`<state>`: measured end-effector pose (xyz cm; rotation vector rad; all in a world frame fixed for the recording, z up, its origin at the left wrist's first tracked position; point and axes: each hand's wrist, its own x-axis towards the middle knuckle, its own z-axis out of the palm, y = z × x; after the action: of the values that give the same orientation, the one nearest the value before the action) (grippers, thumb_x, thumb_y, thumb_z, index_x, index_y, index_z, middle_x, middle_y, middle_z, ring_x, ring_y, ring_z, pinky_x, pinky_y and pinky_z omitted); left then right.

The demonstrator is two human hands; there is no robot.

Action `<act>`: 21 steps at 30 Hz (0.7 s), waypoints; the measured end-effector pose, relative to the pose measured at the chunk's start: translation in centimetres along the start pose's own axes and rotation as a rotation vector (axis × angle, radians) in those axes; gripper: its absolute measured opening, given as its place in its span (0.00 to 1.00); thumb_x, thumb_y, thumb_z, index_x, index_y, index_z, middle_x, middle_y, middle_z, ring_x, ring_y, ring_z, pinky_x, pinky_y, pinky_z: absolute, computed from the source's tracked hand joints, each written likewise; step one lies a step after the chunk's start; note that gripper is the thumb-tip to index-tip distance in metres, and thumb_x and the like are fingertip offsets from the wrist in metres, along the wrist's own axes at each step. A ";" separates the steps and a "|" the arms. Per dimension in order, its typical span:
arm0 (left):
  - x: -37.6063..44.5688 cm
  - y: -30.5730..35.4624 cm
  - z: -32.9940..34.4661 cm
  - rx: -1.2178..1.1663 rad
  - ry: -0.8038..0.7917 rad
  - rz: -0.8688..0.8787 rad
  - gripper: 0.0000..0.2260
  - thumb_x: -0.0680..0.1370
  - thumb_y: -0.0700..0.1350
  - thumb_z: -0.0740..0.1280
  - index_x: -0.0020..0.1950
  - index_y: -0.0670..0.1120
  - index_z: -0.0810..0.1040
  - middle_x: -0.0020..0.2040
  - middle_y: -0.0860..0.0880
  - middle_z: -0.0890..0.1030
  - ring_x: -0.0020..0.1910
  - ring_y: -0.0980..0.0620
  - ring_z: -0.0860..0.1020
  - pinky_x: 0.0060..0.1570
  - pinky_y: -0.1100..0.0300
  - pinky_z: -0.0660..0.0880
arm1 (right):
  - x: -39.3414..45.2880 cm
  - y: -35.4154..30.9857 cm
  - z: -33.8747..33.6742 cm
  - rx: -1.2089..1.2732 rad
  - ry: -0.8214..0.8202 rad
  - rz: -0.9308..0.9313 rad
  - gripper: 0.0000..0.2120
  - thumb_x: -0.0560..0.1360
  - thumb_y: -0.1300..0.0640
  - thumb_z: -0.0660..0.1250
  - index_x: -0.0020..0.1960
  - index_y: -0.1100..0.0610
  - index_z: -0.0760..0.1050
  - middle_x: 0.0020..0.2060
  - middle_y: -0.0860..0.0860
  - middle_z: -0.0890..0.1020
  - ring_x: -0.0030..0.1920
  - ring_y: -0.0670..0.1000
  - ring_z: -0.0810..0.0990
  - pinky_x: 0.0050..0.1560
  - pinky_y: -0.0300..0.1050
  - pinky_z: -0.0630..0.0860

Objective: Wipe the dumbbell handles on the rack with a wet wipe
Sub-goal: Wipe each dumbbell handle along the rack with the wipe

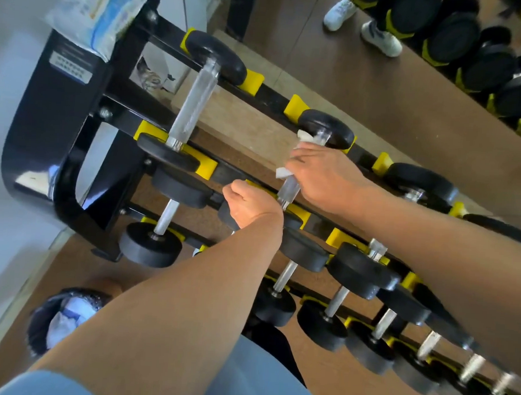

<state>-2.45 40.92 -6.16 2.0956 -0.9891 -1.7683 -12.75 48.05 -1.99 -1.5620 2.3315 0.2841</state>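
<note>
A white wipe (305,137) is gripped round a dumbbell handle (290,187) on the rack (62,102) by the right hand (323,178). The near weight (229,218) is clasped by the left hand (248,204), fingers curled over it.

A gym's free-weights corner.

A black tiered rack (75,145) with yellow cradles (205,164) carries rows of black round-headed dumbbells (191,103) with steel handles; beside it, more dumbbells (460,38) sit in yellow cradles across a brown floor (379,91).

Open gaps between neighbouring dumbbell handles (192,103); black weight heads (325,129) block their ends.
</note>
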 end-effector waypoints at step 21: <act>0.1 0.4 0.3 0.016 0.007 -0.013 0.17 0.82 0.50 0.53 0.56 0.46 0.79 0.51 0.45 0.76 0.48 0.42 0.72 0.51 0.52 0.65 | 1.1 -1.4 0.6 0.005 -0.082 0.099 0.12 0.75 0.57 0.56 0.47 0.55 0.78 0.42 0.57 0.84 0.53 0.58 0.81 0.71 0.54 0.68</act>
<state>-2.85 40.64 -6.07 2.1216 -0.9928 -1.7637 -11.74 46.78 -2.92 -1.4071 2.3478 0.3590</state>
